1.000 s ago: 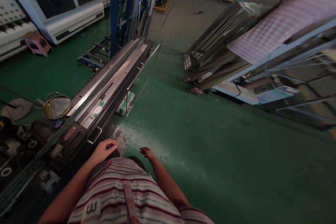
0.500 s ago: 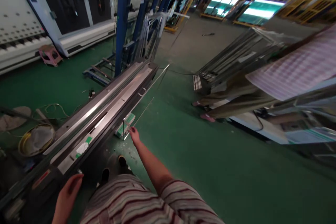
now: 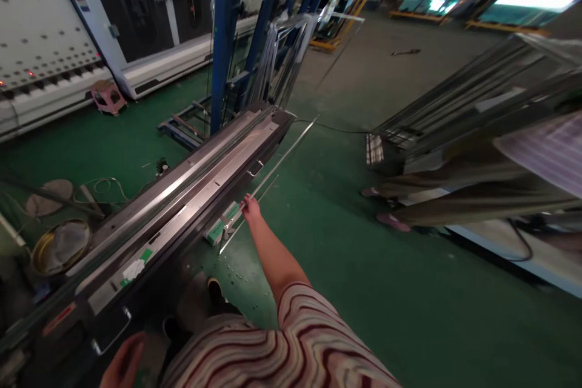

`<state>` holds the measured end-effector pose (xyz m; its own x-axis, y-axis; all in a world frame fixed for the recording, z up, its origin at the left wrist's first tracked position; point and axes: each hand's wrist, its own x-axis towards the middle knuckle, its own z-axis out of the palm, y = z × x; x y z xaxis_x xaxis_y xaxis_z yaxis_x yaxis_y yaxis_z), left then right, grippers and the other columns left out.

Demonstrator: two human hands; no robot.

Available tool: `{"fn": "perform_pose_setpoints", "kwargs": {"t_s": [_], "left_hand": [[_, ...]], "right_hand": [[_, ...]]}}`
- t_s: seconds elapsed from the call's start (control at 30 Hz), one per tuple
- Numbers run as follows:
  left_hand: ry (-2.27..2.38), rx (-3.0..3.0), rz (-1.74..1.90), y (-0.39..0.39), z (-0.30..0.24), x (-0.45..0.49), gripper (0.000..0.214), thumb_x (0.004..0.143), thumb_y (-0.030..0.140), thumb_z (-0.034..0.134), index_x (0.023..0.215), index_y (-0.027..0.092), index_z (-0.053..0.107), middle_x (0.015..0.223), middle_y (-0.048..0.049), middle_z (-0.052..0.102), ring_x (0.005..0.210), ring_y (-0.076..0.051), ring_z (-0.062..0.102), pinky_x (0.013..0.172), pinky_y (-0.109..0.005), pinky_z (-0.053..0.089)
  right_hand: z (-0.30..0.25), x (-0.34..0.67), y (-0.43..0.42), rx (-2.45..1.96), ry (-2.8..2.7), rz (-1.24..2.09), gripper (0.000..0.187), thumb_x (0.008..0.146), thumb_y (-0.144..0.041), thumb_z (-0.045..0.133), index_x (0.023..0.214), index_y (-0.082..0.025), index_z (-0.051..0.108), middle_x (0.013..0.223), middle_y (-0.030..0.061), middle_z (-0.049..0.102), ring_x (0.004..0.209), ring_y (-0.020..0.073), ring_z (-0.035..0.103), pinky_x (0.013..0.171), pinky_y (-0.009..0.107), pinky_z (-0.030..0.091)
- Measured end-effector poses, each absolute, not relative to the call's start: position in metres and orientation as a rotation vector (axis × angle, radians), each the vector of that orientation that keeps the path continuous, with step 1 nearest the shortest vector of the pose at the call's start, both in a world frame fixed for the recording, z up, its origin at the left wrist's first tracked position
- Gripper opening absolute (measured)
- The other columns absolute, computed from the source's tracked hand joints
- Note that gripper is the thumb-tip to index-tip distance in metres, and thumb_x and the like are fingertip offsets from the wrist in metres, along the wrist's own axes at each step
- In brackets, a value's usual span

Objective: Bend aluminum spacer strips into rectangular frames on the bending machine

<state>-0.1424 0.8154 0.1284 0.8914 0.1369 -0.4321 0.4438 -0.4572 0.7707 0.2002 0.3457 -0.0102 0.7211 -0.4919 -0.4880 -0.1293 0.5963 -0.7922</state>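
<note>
My right hand (image 3: 250, 207) is stretched forward beside the long machine bench, its fingers closed on a thin metal frame (image 3: 291, 150). One long bar of the frame runs away past the bench's far end; a short end piece stands near a green-and-white box (image 3: 222, 224) on the floor. Low at the bottom edge, my left hand (image 3: 123, 362) is partly cut off, its fingers loosely bent and apart with nothing seen in them. Just above it is a metal handle (image 3: 113, 334) on the bench's dark side. White paper with green tape (image 3: 135, 269) lies on the bench top.
The long bench (image 3: 200, 194) runs diagonally at my left. A bucket (image 3: 61, 247) stands beyond it, near a pink stool (image 3: 108, 97). Blue racks (image 3: 222, 42) rise at its far end. At right, another person's legs (image 3: 422, 200) stand by stacked metal profiles (image 3: 454, 97).
My right hand has moved forward and away with the metal frame, which now shows more clearly. My left hand has dropped toward the bottom edge. The view has shifted right.
</note>
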Motion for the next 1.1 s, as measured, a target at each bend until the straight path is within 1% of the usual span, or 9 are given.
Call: {"fn": "perform_pose_setpoints", "kwargs": {"t_s": [0.1,0.27,0.4,0.53,0.6,0.67,0.83,0.97,1.1], "left_hand": [[0.275,2.133,-0.336,0.803,0.146,-0.115,0.054,0.077,0.069,0.062,0.104,0.024,0.075,0.112,-0.007,0.075,0.109,-0.03,0.07,0.103,-0.044,0.053],[-0.128,2.229,-0.232,0.761,0.199,-0.055,0.036,0.09,0.051,0.056,0.105,0.023,0.073,0.111,-0.0072,0.074,0.105,-0.026,0.07,0.097,-0.043,0.055],[-0.379,2.159,-0.1,0.72,0.234,-0.03,0.031,0.092,0.039,0.056,0.113,0.022,0.07,0.118,-0.0093,0.071,0.113,-0.025,0.065,0.105,-0.045,0.049],[-0.373,1.955,-0.07,0.699,0.236,-0.029,0.051,0.086,0.032,0.066,0.136,0.022,0.057,0.131,-0.0112,0.065,0.122,-0.026,0.06,0.11,-0.045,0.043],[-0.222,1.806,-0.009,0.709,0.227,-0.038,0.048,0.082,0.033,0.071,0.127,0.02,0.062,0.114,-0.0104,0.071,0.104,-0.024,0.067,0.096,-0.039,0.052],[-0.055,1.71,0.156,0.736,0.216,-0.055,0.029,0.08,0.035,0.072,0.103,0.017,0.07,0.09,-0.0067,0.072,0.081,-0.019,0.067,0.077,-0.032,0.054],[0.107,1.668,0.53,0.846,0.213,-0.115,0.02,0.08,0.033,0.07,0.067,0.018,0.067,0.068,-0.0024,0.06,0.068,-0.016,0.056,0.065,-0.028,0.046],[0.112,1.425,0.74,0.921,0.235,-0.155,0.023,0.075,0.032,0.075,0.061,0.018,0.065,0.059,-0.0005,0.05,0.064,-0.015,0.048,0.062,-0.029,0.042],[0.089,1.335,0.881,0.968,0.251,-0.173,0.04,0.069,0.05,0.082,0.056,0.017,0.063,0.051,0.0004,0.041,0.057,-0.014,0.041,0.053,-0.028,0.035]], "right_hand": [[-0.002,0.168,0.347,-0.964,0.691,-0.354,0.04,0.063,-0.022,0.071,0.1,-0.023,0.058,0.092,-0.0025,0.066,0.074,0.0117,0.059,0.068,0.025,0.05],[0.025,0.106,0.371,-1.066,0.538,-0.506,0.054,0.063,-0.032,0.077,0.112,-0.021,0.059,0.118,0.0049,0.064,0.101,0.0158,0.06,0.09,0.031,0.049],[0.077,0.045,0.433,-1.353,0.29,-0.619,0.054,0.08,-0.042,0.071,0.127,-0.021,0.054,0.126,0.0102,0.059,0.108,0.0206,0.059,0.1,0.041,0.047],[0.165,-0.014,0.507,-1.837,-0.213,-0.594,0.058,0.094,-0.051,0.055,0.146,-0.028,0.044,0.14,0.0109,0.051,0.131,0.0277,0.048,0.113,0.053,0.037],[0.202,-0.027,0.529,-1.995,-0.453,-0.547,0.069,0.098,-0.058,0.041,0.158,-0.028,0.026,0.154,0.0115,0.039,0.141,0.03,0.036,0.118,0.057,0.03],[0.219,-0.026,0.537,-2.101,-0.465,-0.582,0.071,0.099,-0.056,0.037,0.16,-0.026,0.019,0.158,0.012,0.032,0.145,0.0298,0.032,0.118,0.057,0.029],[0.179,-0.003,0.537,-2.533,-0.536,-0.333,0.047,0.095,-0.049,0.057,0.136,-0.026,0.058,0.142,0.011,0.054,0.142,0.0339,0.035,0.116,0.064,0.028],[0.141,-0.002,0.561,-2.663,-0.824,0.076,0.042,0.091,-0.047,0.065,0.128,-0.028,0.062,0.141,0.0087,0.057,0.144,0.035,0.035,0.113,0.073,0.019],[0.136,0.007,0.598,-2.581,-0.883,0.054,0.03,0.095,-0.04,0.062,0.121,-0.026,0.063,0.124,0.0073,0.067,0.127,0.0278,0.052,0.116,0.063,0.023]]}}
